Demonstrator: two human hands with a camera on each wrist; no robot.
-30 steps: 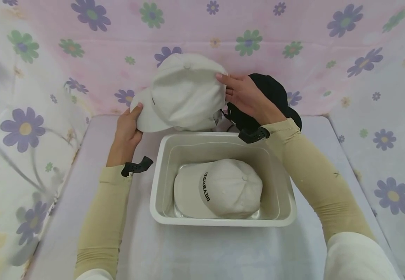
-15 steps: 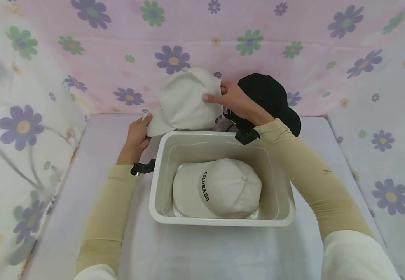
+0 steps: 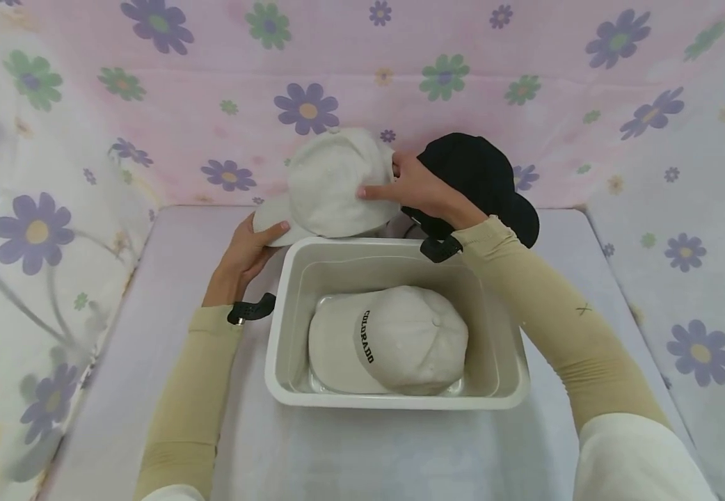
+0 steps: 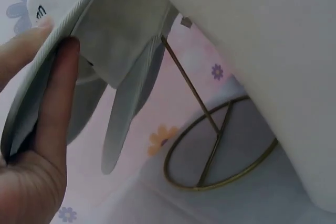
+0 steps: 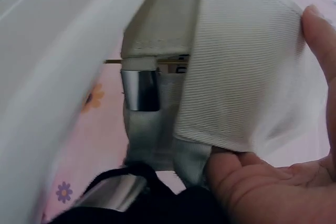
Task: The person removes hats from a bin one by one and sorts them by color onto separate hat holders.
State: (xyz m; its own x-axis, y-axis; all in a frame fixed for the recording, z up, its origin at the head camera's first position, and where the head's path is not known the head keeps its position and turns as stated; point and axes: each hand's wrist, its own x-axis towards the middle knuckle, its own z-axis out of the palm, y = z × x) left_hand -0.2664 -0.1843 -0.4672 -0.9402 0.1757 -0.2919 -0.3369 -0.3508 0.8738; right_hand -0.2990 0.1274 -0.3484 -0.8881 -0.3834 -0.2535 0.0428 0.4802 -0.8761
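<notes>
A white baseball cap (image 3: 331, 184) is behind the bin, its brim toward the left. My left hand (image 3: 246, 250) pinches that brim, thumb on top and fingers beneath in the left wrist view. With my right hand (image 3: 421, 186) I hold the cap's back edge, thumb outside and fingers inside. A metal buckle (image 5: 142, 90) on its strap shows in the right wrist view. Under the cap a thin brass stand (image 4: 191, 87) with a round base is visible; whether the cap rests on it cannot be told. Right of it is a black cap (image 3: 472, 174).
In front stands an off-white plastic bin (image 3: 396, 401). Inside lies a cream cap (image 3: 419, 334) lettered COLORADO, brim left. A pale cloth covers the table (image 3: 362, 452). Flowered fabric (image 3: 362, 42) hangs behind and at both sides.
The white cap has come down, mostly in the first half second, to a place just behind the bin. My right hand has moved down and slightly left with it. Bin and black cap stay put.
</notes>
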